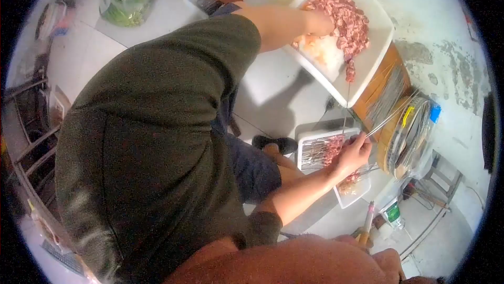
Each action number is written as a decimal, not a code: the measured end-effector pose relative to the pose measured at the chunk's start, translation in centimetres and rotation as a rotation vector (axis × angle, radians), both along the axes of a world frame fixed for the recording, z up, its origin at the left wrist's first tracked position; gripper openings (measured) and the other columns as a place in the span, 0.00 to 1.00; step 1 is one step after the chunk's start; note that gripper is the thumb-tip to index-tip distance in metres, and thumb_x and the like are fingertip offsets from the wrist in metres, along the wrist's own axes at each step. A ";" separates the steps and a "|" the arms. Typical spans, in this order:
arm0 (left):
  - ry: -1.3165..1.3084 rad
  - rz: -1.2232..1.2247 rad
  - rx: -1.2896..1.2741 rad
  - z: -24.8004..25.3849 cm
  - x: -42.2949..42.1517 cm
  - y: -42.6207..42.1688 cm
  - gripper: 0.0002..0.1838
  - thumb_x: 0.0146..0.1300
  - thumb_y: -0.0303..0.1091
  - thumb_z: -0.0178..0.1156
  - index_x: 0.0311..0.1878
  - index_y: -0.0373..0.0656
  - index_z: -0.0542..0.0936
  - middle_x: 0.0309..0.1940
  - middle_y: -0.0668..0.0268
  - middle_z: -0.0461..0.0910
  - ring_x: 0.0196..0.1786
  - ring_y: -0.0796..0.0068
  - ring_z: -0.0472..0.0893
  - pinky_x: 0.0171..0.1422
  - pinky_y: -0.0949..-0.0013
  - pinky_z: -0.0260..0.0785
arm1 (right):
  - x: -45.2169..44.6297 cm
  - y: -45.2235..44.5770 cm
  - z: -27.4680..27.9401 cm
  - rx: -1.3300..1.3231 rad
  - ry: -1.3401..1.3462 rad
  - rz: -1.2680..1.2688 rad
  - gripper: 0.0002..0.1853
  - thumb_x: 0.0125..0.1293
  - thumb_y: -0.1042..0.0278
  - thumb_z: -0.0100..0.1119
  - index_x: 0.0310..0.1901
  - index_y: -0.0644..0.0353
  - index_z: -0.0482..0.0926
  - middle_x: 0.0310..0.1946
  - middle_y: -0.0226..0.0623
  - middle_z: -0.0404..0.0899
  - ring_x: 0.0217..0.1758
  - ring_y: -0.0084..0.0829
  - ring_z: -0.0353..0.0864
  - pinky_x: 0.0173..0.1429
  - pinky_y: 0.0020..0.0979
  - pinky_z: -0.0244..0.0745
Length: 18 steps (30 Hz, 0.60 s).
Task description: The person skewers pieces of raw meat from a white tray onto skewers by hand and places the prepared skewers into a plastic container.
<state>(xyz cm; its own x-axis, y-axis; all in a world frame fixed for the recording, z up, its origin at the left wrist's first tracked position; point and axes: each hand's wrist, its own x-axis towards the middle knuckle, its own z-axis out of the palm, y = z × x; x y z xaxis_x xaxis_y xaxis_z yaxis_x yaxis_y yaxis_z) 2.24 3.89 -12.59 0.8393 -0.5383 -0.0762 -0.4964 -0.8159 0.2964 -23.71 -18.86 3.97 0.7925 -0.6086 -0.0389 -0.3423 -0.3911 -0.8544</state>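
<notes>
My left hand (318,22) reaches into a large white tray (375,69) of cut raw meat (354,24). Its fingers are blurred and partly lost against the meat and a pale heap (326,55), so their grip is unclear. Lower down, my right hand (354,154) is closed around thin metal skewers (387,121). One skewer (347,106) runs from near this hand up to a few meat pieces (350,71) at the tray's near corner. Beneath the right hand lies a smaller white tray (300,153) of loaded meat skewers (329,150).
Bare skewers (388,92) lie on a wooden surface beside a round container (391,150) with more skewers. A bag of green vegetables (128,0) is at the upper left. A small stool (441,179) and a green-labelled container (392,213) stand at the lower right.
</notes>
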 end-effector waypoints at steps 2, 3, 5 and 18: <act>-0.058 0.009 -0.034 -1.3 -0.5 -0.4 0.14 0.54 0.26 0.56 0.42 0.41 0.85 0.42 0.56 0.83 0.47 0.54 0.82 0.49 0.55 0.75 | -0.4 0.1 -0.3 0.074 -0.058 -0.027 0.12 0.69 0.64 0.54 0.34 0.65 0.75 0.22 0.29 0.73 0.24 0.18 0.68 0.29 0.22 0.64; -0.065 0.005 -0.035 -1.6 -0.4 -0.7 0.14 0.54 0.26 0.56 0.43 0.41 0.84 0.42 0.56 0.83 0.47 0.55 0.82 0.49 0.56 0.75 | -0.5 -0.4 -0.8 0.070 -0.079 -0.020 0.12 0.69 0.64 0.54 0.33 0.65 0.74 0.22 0.29 0.73 0.24 0.18 0.67 0.28 0.22 0.64; 0.011 -0.023 0.012 -2.2 0.4 -1.5 0.14 0.55 0.27 0.55 0.44 0.41 0.84 0.42 0.55 0.83 0.48 0.55 0.82 0.50 0.56 0.75 | -0.5 -2.0 -1.7 0.051 -0.118 0.003 0.12 0.68 0.64 0.55 0.33 0.65 0.74 0.22 0.28 0.72 0.24 0.17 0.67 0.27 0.21 0.63; 0.968 0.262 -1.390 4.6 0.2 -2.3 0.10 0.62 0.31 0.51 0.39 0.34 0.76 0.36 0.57 0.80 0.42 0.56 0.84 0.38 0.64 0.76 | -1.0 -0.8 -2.3 0.409 -0.196 0.145 0.08 0.71 0.68 0.52 0.41 0.63 0.74 0.22 0.26 0.70 0.21 0.14 0.64 0.22 0.15 0.57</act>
<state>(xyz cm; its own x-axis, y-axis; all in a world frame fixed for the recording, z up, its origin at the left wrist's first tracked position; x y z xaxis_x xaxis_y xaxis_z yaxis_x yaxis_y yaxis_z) 2.41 1.57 -7.97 0.8425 -0.5000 -0.2003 0.3718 0.2706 0.8880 -24.66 -19.65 1.72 0.8847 -0.4567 -0.0937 -0.1262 -0.0411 -0.9912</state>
